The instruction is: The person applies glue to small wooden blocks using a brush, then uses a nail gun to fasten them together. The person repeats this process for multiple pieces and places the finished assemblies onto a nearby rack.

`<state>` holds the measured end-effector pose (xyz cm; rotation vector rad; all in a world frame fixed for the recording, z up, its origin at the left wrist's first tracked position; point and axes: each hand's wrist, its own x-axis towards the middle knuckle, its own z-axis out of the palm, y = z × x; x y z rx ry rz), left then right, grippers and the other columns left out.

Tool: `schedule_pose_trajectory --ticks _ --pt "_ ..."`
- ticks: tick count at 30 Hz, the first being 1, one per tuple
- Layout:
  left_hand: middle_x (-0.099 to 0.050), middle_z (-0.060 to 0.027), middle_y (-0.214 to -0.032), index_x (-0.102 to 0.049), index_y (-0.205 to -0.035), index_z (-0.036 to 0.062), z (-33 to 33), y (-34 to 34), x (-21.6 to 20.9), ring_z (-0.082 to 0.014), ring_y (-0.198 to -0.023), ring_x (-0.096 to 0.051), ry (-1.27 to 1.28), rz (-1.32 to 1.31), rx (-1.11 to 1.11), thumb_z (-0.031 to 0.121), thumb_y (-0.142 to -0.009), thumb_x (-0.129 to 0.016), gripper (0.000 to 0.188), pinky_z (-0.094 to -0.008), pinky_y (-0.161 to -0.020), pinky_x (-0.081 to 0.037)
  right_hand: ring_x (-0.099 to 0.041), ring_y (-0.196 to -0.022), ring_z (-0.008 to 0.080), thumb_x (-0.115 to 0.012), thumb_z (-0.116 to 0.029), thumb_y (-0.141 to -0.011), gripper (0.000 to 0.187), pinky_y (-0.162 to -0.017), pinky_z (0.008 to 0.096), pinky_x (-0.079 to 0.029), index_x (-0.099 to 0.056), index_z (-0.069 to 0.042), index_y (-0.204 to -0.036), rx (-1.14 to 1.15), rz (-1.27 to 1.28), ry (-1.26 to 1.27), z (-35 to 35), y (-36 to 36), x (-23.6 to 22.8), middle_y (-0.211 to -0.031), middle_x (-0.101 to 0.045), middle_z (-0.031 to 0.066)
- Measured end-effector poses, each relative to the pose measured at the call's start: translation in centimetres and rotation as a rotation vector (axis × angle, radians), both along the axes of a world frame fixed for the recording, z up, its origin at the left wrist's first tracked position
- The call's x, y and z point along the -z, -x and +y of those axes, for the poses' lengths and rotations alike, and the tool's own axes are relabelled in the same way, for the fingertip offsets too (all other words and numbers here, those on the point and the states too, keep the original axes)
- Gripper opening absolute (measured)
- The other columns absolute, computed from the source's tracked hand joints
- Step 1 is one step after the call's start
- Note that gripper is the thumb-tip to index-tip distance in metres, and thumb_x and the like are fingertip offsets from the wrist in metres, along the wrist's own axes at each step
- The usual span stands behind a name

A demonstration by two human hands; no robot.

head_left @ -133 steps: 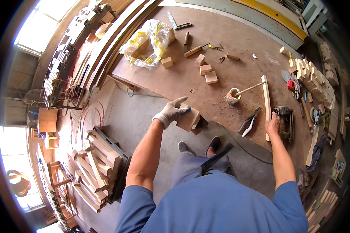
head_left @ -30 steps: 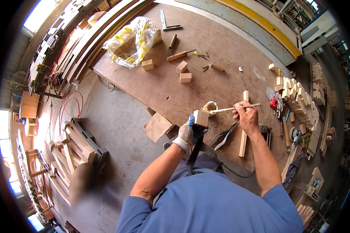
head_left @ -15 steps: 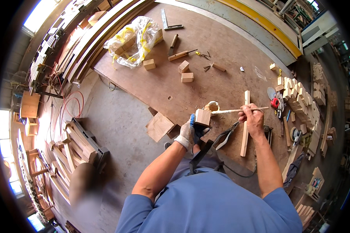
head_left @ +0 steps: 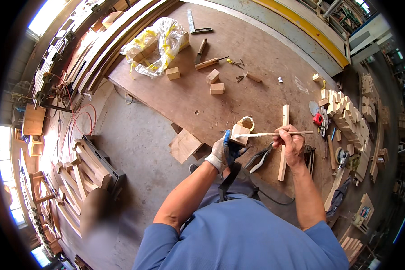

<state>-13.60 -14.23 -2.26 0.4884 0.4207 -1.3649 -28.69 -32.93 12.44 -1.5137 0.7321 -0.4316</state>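
My left hand, in a pale glove with blue fingertips, is closed around a square wooden block near the table's front edge. Bare and closed, my right hand grips a thin wooden stick. The stick's white-coated end lies against the block's upward face, where a white smear shows. Just behind the block stands a round pot with a crusted pale rim, partly hidden by it. A long wooden strip lies under my right hand. Beside it rests a black and silver tool whose kind I cannot make out.
Loose wooden blocks, a chisel, a square and a plastic bag with blocks lie farther back. At right, stacked wood pieces stand near a red tape measure. Wooden frames stand on the floor at left.
The stick has moved left from beside the pot onto the block, its white end now on the block's face. My left hand has tilted the block and shifted it slightly right.
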Motion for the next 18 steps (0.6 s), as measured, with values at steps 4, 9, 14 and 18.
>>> schedule_pose_trajectory --ticks 4,9,14,18 --pt "-0.069 -0.0197 -0.135 -0.055 -0.148 0.003 0.1 0.0 -0.7 -0.0371 -0.113 -0.072 0.034 0.039 -0.018 0.051 -0.11 -0.052 0.061 -0.0444 -0.087 -0.064 -0.069 -0.069 0.0134 -0.059 -0.023 -0.108 0.028 -0.064 0.0272 -0.057 -0.07 0.002 -0.104 0.007 0.009 0.012 0.3 -0.4 0.0 -0.083 -0.072 0.0092" --pt "-0.07 -0.0198 -0.135 -0.055 -0.149 0.0055 0.9 -0.4 -0.2 -0.0363 -0.113 -0.073 0.125 0.091 0.041 0.051 -0.111 -0.049 0.06 -0.045 -0.084 -0.065 -0.07 -0.07 0.0142 -0.058 -0.022 -0.109 0.029 -0.065 0.0282 -0.058 -0.07 0.004 -0.105 0.016 -0.003 0.097 0.6 -1.0 0.3 -0.084 -0.073 0.0101" --pt "-0.07 -0.0189 -0.134 -0.055 -0.15 0.007 0.9 -0.2 0.2 -0.0348 -0.114 -0.073 0.075 0.039 0.002 0.052 -0.112 -0.047 0.059 -0.0441 -0.083 -0.065 -0.07 -0.07 0.0145 -0.059 -0.022 -0.109 0.029 -0.065 0.0287 -0.059 -0.07 0.004 -0.104 0.02 -0.006 0.122 0.6 -1.1 0.2 -0.084 -0.073 0.0105" --pt "-0.07 -0.0183 -0.134 -0.055 -0.15 0.0069 0.8 -0.2 0.5 -0.0348 -0.114 -0.073 0.06 0.003 -0.026 0.052 -0.112 -0.047 0.06 -0.0437 -0.083 -0.065 -0.07 -0.069 0.0143 -0.059 -0.023 -0.109 0.029 -0.064 0.0285 -0.059 -0.07 0.003 -0.103 0.044 -0.015 0.095 1.1 -1.1 -0.4 -0.083 -0.073 0.0103"
